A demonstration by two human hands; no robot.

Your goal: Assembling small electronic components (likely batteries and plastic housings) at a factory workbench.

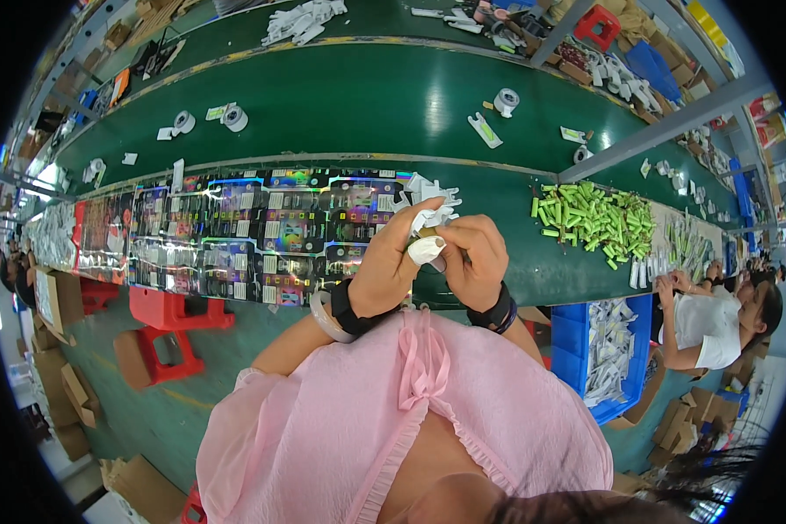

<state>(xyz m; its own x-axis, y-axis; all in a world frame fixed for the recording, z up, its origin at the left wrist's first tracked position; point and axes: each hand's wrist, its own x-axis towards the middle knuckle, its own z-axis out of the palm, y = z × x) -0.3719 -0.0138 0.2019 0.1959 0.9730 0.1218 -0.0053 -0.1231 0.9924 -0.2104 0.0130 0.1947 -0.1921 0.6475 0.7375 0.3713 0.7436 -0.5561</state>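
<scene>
In front of my chest my two hands meet at the near edge of the green workbench. My left hand (381, 269) is closed, with a white cover on its thumb tip. Pressed up against it, my right hand (478, 262) pinches with thumb and forefinger. A small tan and white piece (427, 232) shows between the fingers; most of it is hidden, so its kind is unclear. Just behind the hands lies a heap of white plastic parts (435, 194). To the right is a pile of bright green cylindrical cells (594, 220).
Shiny printed packaging sheets (279, 229) cover the bench on the left. Beyond runs a green conveyor belt (367, 100) with tape rolls (234, 118). A blue bin (571, 342) of white parts stands at right, near a co-worker (716, 319). Red stools (168, 349) are at left.
</scene>
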